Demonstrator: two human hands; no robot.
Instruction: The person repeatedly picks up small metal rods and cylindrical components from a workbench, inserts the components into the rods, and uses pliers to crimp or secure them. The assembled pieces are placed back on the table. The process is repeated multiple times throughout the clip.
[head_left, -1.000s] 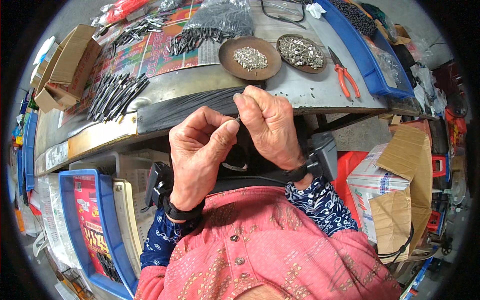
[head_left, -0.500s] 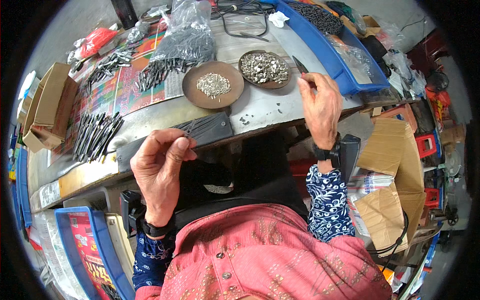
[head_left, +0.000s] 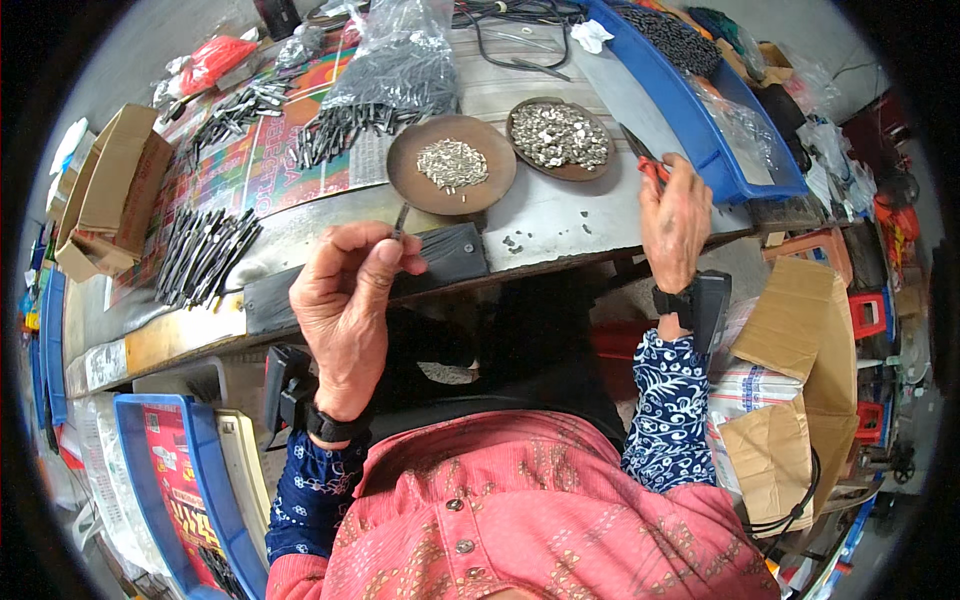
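Observation:
My left hand [head_left: 350,305], raised over the table's front edge, pinches a thin dark strip [head_left: 401,220] that sticks up between thumb and fingers. At the right, my right hand [head_left: 677,220] is closed on red-handled scissors [head_left: 652,170], their dark blades pointing away toward the far left. Left of the scissors sits a round brown dish [head_left: 597,172] of silvery, rounded metal pieces. Beside it, a second brown dish [head_left: 408,180] carries small slim metal pins [head_left: 452,164]. A few dark scraps [head_left: 512,243] lie on the table before the dishes.
Black strips [head_left: 205,255] lie in a row at the left, near an open cardboard box [head_left: 115,190]. A clear bag [head_left: 395,75] of dark pieces lies behind the dishes. The blue tray [head_left: 715,145] borders the right side. A dark pad [head_left: 455,252] lines the front edge.
The whole view has shifted, so the table things appear farther right. The strip in my left hand now points up. More of the red scissor handles shows at my right fingers.

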